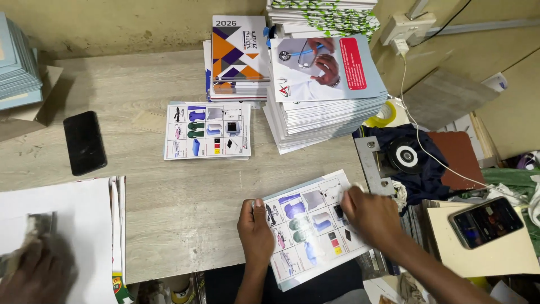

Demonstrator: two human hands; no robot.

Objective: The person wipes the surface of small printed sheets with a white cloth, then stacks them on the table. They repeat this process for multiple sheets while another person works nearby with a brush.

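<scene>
Tabletop (169,208): pale wood-grain surface carrying all items in view.

Tall stack (323,112), at 1 o'clock from the hands: flat printed sheets, top one showing a stethoscope picture. It is thick, so by judgement most of the stock is unhandled.

Booklets (236,56), at 12 o'clock, just left of the tall stack: a lower pile with an orange and purple geometric cover.

Small pile (207,130), at 11 o'clock, well apart from the hands: a few sheets printed with a grid of product pictures, squared up and lying flat. By judgement these are the finished pieces, and few so far.

Sheet (309,225), at the near edge: same grid print, lying tilted under both hands, apparently on more sheets.

Left hand (256,231): fingers curled narrow, thumb on top, pinning the left edge of the sheet.

Right hand (368,211): pressed on the upper right corner; blurred, so the grip cannot be told.

Other hand (34,270), at 9 o'clock: another person's, blurred, on white paper (73,225).

Black phone (84,142), at 10 o'clock, lying flat. Second phone (486,221), at 3 o'clock, screen lit.
</scene>
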